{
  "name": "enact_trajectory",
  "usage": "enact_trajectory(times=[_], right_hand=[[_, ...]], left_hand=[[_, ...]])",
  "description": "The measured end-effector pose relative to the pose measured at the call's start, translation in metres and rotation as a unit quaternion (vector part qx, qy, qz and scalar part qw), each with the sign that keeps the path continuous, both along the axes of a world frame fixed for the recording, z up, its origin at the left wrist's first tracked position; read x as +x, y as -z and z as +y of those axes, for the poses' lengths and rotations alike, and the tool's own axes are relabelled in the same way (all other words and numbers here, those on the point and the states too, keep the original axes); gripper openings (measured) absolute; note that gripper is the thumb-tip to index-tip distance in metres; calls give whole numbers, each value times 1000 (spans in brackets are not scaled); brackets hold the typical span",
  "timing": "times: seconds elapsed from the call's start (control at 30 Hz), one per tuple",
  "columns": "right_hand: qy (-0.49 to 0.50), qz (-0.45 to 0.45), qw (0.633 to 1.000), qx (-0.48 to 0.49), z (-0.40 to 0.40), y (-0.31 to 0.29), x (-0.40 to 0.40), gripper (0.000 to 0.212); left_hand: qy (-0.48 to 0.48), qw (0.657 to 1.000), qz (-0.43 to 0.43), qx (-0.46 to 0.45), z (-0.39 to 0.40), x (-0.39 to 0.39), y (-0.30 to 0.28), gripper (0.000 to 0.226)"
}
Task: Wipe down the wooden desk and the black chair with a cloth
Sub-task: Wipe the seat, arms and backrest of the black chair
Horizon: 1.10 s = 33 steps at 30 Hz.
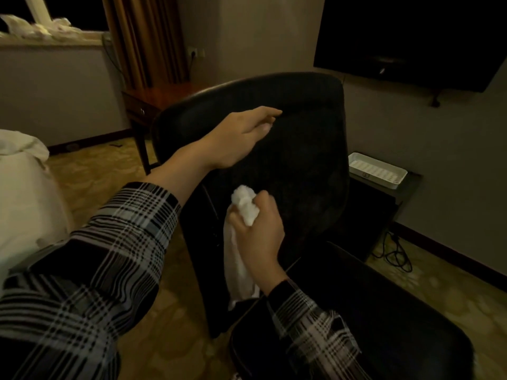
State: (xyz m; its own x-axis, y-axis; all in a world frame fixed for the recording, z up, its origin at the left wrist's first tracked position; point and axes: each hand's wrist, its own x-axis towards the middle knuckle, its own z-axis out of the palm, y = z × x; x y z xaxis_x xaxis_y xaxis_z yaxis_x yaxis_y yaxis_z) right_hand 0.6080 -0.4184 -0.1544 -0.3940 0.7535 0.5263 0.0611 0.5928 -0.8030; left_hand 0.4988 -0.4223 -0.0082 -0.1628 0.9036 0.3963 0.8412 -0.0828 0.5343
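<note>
The white cloth (244, 215) is bunched in the grip of the right hand (259, 231), fingers curled round it, its loose end hanging down, in front of the black chair (301, 149) backrest. The left hand (241, 135) reaches over the backrest, fingers straight and relaxed. The wooden desk (153, 100) stands far left behind the chair. A white tray (377, 171) sits to the right.

Desk (153, 101) largely hidden behind chair (274, 138).
</note>
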Motion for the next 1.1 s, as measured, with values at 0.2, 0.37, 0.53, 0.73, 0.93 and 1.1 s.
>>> enact_trajectory(times=[0.2, 0.37, 0.53, 0.73, 0.93, 1.1], right_hand=[[26, -72, 996, 52, 46, -20, -10, 30], [90, -64, 985, -131, 73, -41, 3, 27], [93, 64, 914, -389, 74, -34, 55, 37], [1, 124, 795, -593, 56, -2, 113, 80], [-145, 109, 730, -658, 41, 4, 174, 56], [-214, 154, 739, -620, 23, 14, 217, 65]], left_hand=[[-18, 1000, -21, -14, 0, 5, 10, 37], [-47, 995, -32, -78, -16, 39, 48, 39], [-108, 970, -158, -151, -51, 95, 105, 44], [-137, 948, -275, -87, -53, 147, 149, 11], [-183, 868, -460, 35, -39, 187, 144, 16], [-142, 794, -592, -7, -40, 231, 147, 15]])
